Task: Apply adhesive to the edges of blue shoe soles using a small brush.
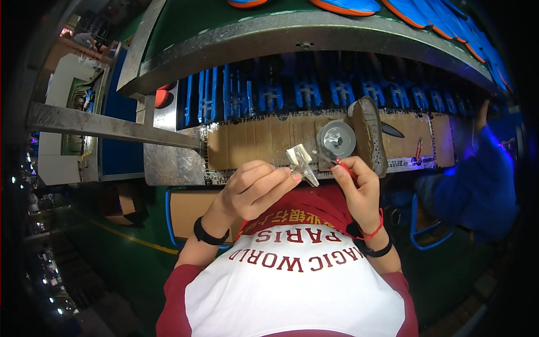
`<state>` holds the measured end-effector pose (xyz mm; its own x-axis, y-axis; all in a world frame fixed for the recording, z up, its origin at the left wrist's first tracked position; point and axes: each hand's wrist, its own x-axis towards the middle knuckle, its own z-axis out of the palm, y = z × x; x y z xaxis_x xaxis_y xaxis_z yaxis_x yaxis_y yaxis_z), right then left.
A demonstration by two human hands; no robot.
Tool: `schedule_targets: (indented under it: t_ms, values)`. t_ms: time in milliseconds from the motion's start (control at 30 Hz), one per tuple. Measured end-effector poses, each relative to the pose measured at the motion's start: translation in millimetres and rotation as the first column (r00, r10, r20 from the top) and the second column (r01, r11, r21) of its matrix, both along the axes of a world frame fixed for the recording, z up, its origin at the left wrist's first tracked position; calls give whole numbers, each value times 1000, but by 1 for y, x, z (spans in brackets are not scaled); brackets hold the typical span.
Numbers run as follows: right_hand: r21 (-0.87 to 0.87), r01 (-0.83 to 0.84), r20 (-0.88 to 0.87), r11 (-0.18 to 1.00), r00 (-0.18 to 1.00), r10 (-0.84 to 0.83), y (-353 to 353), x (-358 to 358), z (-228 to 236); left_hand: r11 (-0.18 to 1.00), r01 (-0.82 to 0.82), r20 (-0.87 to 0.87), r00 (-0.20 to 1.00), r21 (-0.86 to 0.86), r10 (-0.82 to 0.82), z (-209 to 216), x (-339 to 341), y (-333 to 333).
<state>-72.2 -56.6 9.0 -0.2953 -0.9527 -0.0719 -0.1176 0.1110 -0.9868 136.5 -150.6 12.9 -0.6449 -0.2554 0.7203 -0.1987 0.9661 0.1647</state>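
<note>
The left fingers (274, 187) pinch a clear plastic piece (306, 173); the right fingers (360, 167) grip a red-handled tool (338, 163).

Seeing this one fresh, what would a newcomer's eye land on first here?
Probably the row of bright blue parts along the far side of the bench, beyond the brown cardboard. Next, near the centre, the left hand pinching a clear plastic piece and the right hand holding a small red thing. A round grey container stands just beyond them.
</note>
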Motion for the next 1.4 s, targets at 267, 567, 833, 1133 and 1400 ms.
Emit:
schedule_targets:
  t_ms: [267, 567, 833, 1133, 1400]
  values:
    - [8, -61, 42, 998, 997, 61, 5, 1, 4, 1000, -8, -7, 1000, -25, 8, -4, 0, 0]
    - [9, -42, 44, 999, 998, 41, 6, 6, 2, 999, 6, 1, 1000, -43, -6, -2, -4, 0]
    - [85, 79, 86, 993, 993, -86, 8, 2, 2, 1000, 2, -19, 1000, -13, -3, -1, -3, 6]
    - [-3, -37, -32, 999, 999, 37, 9, 9, 4, 999, -8, -5, 1000, -52, 8, -4, -5, 5]
    - [-7, 71, -58, 997, 996, -71, -1, -1, 3, 998, 11, -76, 997, 63, -6, -1, -8, 3]
